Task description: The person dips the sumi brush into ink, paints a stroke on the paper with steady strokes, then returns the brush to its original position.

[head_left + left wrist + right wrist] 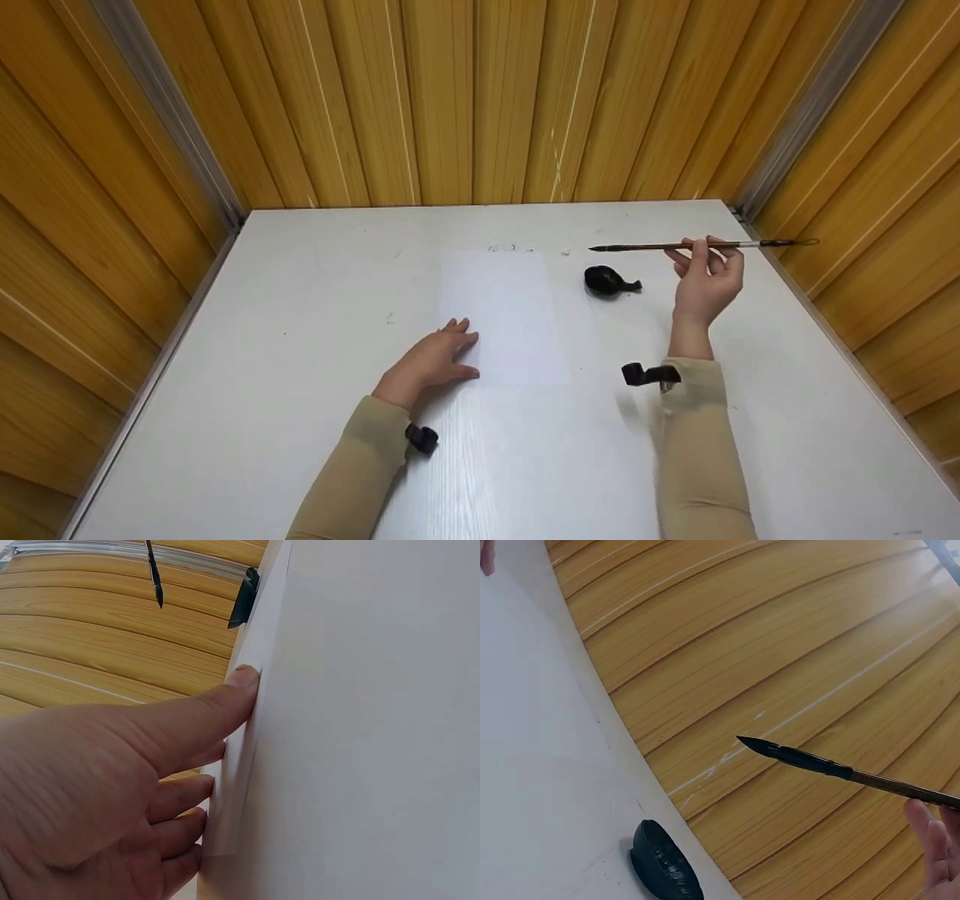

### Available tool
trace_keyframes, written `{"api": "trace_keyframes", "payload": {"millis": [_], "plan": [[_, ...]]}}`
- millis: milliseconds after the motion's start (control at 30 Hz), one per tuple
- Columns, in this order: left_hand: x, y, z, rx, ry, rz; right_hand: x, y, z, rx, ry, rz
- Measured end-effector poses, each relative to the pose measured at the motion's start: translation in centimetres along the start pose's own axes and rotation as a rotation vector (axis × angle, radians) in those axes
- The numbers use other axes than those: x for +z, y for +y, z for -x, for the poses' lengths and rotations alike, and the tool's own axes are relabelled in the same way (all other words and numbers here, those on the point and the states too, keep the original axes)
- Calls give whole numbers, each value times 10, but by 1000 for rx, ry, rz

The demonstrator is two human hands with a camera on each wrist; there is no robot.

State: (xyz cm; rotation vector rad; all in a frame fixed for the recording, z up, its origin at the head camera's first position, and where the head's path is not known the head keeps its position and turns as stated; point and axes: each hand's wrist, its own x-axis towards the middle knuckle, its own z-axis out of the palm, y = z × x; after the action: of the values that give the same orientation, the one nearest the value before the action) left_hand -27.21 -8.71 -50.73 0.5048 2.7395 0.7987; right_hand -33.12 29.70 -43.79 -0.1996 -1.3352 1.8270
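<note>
A calligraphy brush lies almost level in the fingers of my right hand, raised above the table's right side. Its dark tip points left and is clear of any surface in the right wrist view. Below it and to the left, a small black dish with a short handle sits on the table. A sheet of white paper lies flat near the middle. My left hand rests at the paper's left edge with thumb and fingers spread. The left thumb touches the sheet.
The white table runs back to a wood-patterned panel wall, with similar panels left and right. Faint dark smudges mark the table behind the paper. Each wrist wears a small black camera mount.
</note>
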Motion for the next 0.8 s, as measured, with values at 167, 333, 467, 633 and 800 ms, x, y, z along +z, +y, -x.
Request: {"api": "trace_keyframes", "payload": {"millis": [167, 333, 467, 633, 800], "plan": [[0, 1, 1, -2, -2, 3, -10, 10, -3, 109, 79, -41], [-1, 1, 1, 7, 3, 17, -16, 13, -4, 179, 102, -33], [-1, -1, 1, 23, -1, 22, -19, 13, -3, 207, 113, -16], [-2, -3, 0, 37, -19, 21, -24, 15, -2, 220, 123, -29], [-2, -3, 0, 33, -21, 32, -28, 23, -3, 229, 129, -17]]}}
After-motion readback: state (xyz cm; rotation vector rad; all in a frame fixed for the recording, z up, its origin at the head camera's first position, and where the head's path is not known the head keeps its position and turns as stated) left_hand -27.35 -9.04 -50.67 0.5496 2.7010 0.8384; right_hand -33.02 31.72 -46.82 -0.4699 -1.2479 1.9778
